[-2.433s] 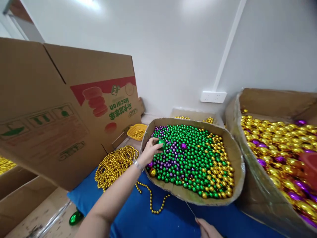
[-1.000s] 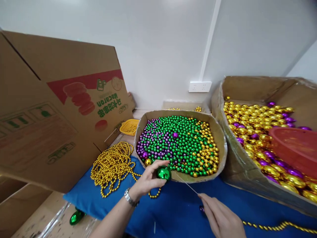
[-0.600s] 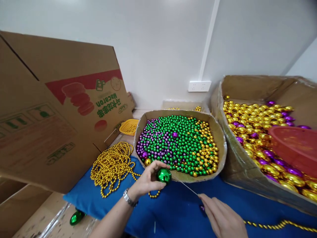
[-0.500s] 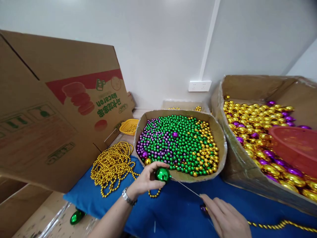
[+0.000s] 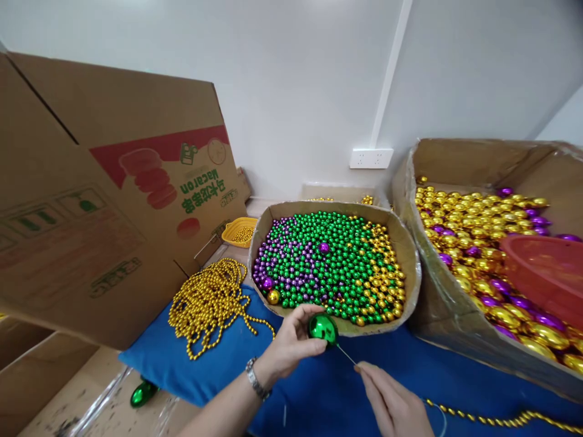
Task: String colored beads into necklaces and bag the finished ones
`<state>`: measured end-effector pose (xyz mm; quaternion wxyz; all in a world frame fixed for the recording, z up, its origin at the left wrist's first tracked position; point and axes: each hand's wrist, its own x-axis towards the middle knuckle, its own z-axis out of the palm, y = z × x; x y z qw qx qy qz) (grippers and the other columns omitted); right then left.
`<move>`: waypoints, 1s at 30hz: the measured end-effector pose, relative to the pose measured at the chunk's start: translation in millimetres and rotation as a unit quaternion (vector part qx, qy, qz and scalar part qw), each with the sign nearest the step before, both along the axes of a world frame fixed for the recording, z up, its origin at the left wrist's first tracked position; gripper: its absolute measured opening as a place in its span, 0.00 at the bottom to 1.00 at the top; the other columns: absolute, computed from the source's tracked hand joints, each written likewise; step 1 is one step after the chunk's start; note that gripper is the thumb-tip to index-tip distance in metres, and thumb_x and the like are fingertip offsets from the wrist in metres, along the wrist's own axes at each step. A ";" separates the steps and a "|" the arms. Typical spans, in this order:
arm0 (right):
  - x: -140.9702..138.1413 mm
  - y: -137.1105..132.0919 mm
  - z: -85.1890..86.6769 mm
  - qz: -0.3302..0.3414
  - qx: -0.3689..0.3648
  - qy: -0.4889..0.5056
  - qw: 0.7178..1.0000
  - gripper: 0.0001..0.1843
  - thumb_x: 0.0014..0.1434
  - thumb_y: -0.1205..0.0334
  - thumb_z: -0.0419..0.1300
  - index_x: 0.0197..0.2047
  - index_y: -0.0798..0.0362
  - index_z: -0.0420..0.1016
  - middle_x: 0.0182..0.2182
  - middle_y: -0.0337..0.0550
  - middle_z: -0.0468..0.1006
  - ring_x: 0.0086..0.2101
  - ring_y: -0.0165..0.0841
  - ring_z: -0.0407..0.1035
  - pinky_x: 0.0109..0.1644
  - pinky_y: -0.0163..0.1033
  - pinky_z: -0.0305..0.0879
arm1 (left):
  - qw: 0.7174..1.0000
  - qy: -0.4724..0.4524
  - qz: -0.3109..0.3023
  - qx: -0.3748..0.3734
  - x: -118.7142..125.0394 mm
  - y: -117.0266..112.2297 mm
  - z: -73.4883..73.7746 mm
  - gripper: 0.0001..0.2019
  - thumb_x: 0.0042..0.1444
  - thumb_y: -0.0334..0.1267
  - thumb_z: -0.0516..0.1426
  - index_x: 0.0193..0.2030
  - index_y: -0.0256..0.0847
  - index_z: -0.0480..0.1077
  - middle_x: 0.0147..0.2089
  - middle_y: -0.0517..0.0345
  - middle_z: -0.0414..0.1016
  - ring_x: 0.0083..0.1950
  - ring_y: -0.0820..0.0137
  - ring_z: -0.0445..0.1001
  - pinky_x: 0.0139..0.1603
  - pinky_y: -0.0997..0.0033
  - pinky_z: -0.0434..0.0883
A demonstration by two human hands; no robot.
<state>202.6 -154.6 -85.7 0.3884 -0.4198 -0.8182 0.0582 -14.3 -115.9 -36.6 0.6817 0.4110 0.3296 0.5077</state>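
My left hand [image 5: 289,347] pinches a large shiny green bead [image 5: 323,328] between thumb and fingers, just in front of the bin of small beads. From the bead's lower right side a thin straight needle [image 5: 347,354] runs to my right hand [image 5: 395,397], whose fingertips are closed on its other end. A pale thread [image 5: 443,417] curves out beside the right hand. Near it, a string of gold beads [image 5: 494,419] trails to the right over the blue cloth [image 5: 319,394].
A cardboard bin [image 5: 412,285] holds small green, purple and gold beads. Coiled gold bead strands [image 5: 207,303] lie to its left, by a yellow basket [image 5: 232,230]. A printed carton [image 5: 150,243] stands left. The right-hand box [image 5: 449,340] holds large beads and a red basin [image 5: 544,273].
My left hand has moved right and slightly down with the green bead. My right hand has come closer to it, so less of the needle shows between them. The dark bead beside my right hand is out of sight.
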 end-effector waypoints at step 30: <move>3.7 -0.2 -11.9 -0.039 0.058 -0.040 0.997 0.17 0.68 0.61 0.43 0.44 0.55 0.72 0.31 0.44 0.81 0.30 0.33 0.77 0.33 0.34 0.73 | 0.997 -0.024 0.034 -0.058 21.1 -13.9 1.1 0.29 0.42 0.32 0.68 0.51 0.40 0.63 0.41 0.54 0.71 0.43 0.64 0.73 0.40 0.63 0.73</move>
